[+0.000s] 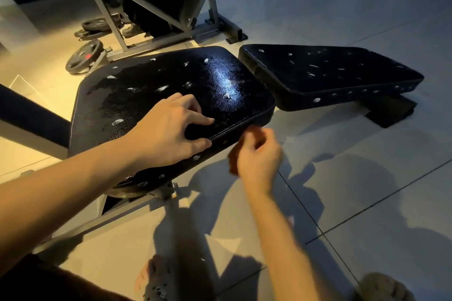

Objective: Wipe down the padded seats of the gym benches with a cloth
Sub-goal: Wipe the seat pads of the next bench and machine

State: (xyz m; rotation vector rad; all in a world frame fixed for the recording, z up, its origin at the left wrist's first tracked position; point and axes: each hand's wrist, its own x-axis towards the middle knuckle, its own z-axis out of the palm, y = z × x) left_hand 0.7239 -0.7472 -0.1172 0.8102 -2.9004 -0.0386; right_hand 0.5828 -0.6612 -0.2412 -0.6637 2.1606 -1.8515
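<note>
A black padded seat (156, 80) with worn white spots and a wet sheen fills the middle of the view. My left hand (168, 127) rests on its near edge, fingers spread and thumb on the side seam. Just off the seat's near right corner, my right hand (259, 154) is blurred and curled around a small reddish-brown cloth (234, 159). A second black pad (325, 71), also spotted, lies to the right, apart from the first by a narrow gap.
Grey metal frame legs (117, 32) of another machine stand behind the seat. Weight plates (83, 56) lie on the floor at the back left. Pale tiled floor (367, 178) surrounds the bench. My sandalled feet (156, 281) show at the bottom.
</note>
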